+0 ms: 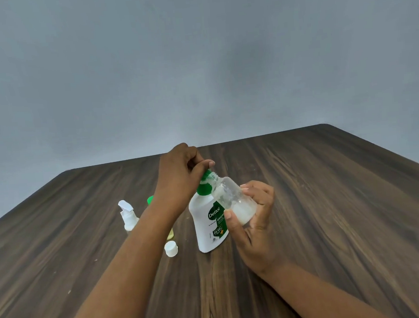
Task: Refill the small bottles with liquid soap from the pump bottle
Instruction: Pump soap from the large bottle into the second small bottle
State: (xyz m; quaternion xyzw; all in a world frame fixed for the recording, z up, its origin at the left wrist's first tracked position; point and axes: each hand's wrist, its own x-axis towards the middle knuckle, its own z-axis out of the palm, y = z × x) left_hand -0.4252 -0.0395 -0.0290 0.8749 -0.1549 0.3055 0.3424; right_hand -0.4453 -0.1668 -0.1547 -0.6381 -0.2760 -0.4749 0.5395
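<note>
Pump bottle (209, 224) stands mid-surface (332, 199); left hand (179, 171) grips its green top, right hand (256, 220) holds a tilted, part-filled small bottle (234, 199), neck at the nozzle.

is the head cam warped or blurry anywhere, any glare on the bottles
Head view: wide-angle warp splays the table edges; light soft and even, shadows faint; no harsh glare on the Dettol pump bottle, label readable; small clear bottle sharp too.
</note>
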